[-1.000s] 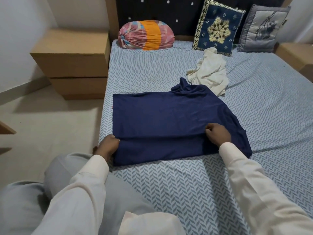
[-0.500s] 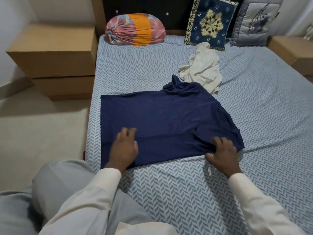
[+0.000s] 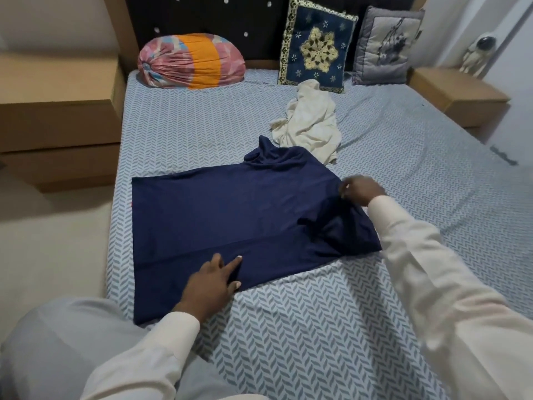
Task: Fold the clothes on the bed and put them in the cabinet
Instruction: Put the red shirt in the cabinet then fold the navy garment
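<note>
- Item under inspection: a navy shirt (image 3: pixel 245 220), spread flat on the bed (image 3: pixel 317 327), on the near half, close to the person's left-hand edge of the mattress.
- Orientation: its long axis runs across the bed, left to right. The straight-cut edge faces the left side; a bunched peak rises at the far edge, just beside a crumpled cream garment (image 3: pixel 311 125).
- A lengthwise layer appears turned over along the near edge.
- Left grip (image 3: pixel 213 281): fingers straight and spread, pressing flat on the near strip of the shirt.
- Right grip (image 3: pixel 360 190): at the shirt's far right corner, blurred. Whether it pinches the cloth, I cannot tell.
- Handling, by judgement: thin, light, limp knit. It should drape, wrinkle easily and slide a little on the sheet.
- Recommended hold: pinch at corners or along a fold edge, one palm anchoring the body.
- The loose right end is likely to sag or shift if lifted alone.
</note>
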